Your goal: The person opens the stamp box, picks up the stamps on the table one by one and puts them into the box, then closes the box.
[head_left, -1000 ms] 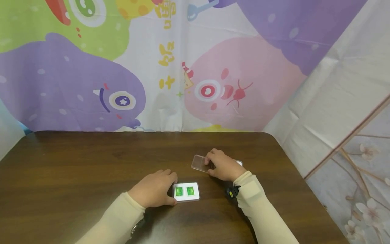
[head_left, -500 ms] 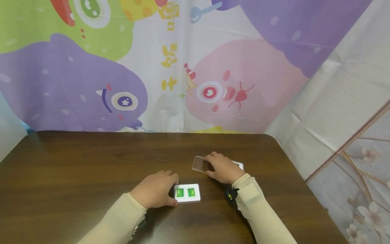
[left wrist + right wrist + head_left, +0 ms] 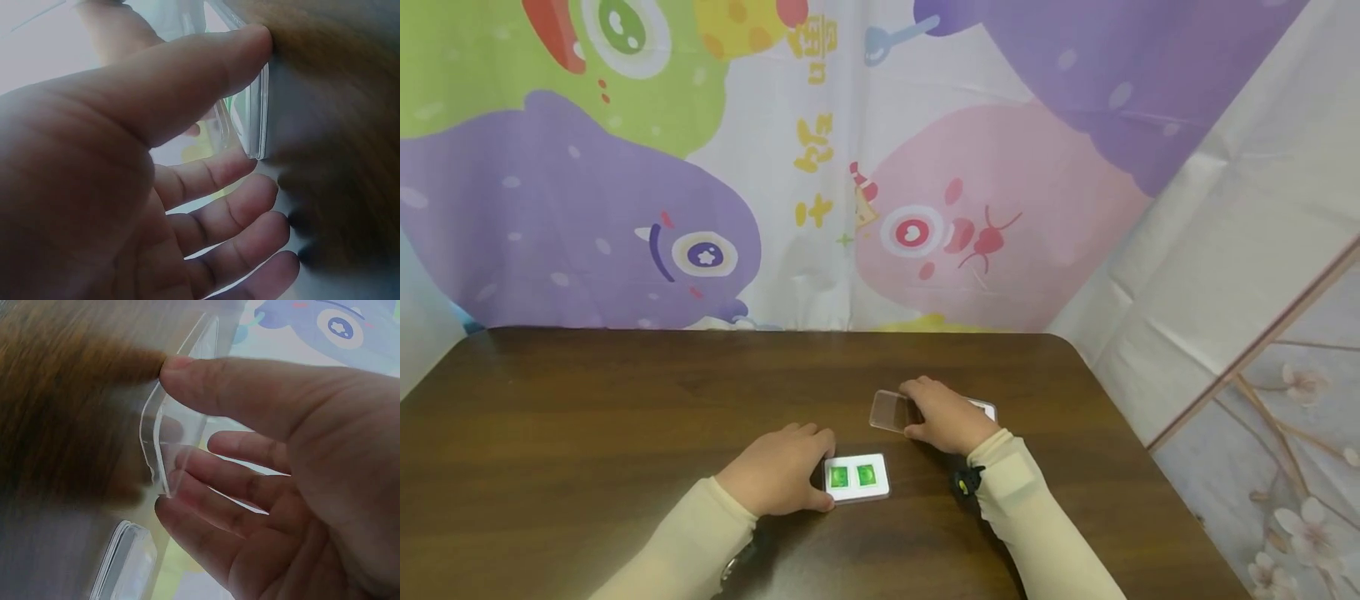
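On the brown table, my left hand (image 3: 778,471) grips the left end of a flat clear case (image 3: 857,477) between thumb and fingers. Two green square pictures show on the case's white face. Farther back and to the right, my right hand (image 3: 951,415) holds a clear plastic cover (image 3: 887,411) by its edges. In the right wrist view the thumb is on one edge of this cover (image 3: 181,419) and the fingertips on the opposite edge. The left wrist view shows the thumb and forefinger on the case's (image 3: 259,119) edges, its face mostly hidden.
Partly hidden behind my right hand lies another flat case with a white face (image 3: 985,409), seen edge-on as a clear-sided case (image 3: 125,562) in the right wrist view. A cartoon-printed curtain (image 3: 805,275) hangs along the table's (image 3: 625,392) far edge.
The head view shifts slightly. Both hands keep their hold on the case and the cover, with no clear movement on the table.
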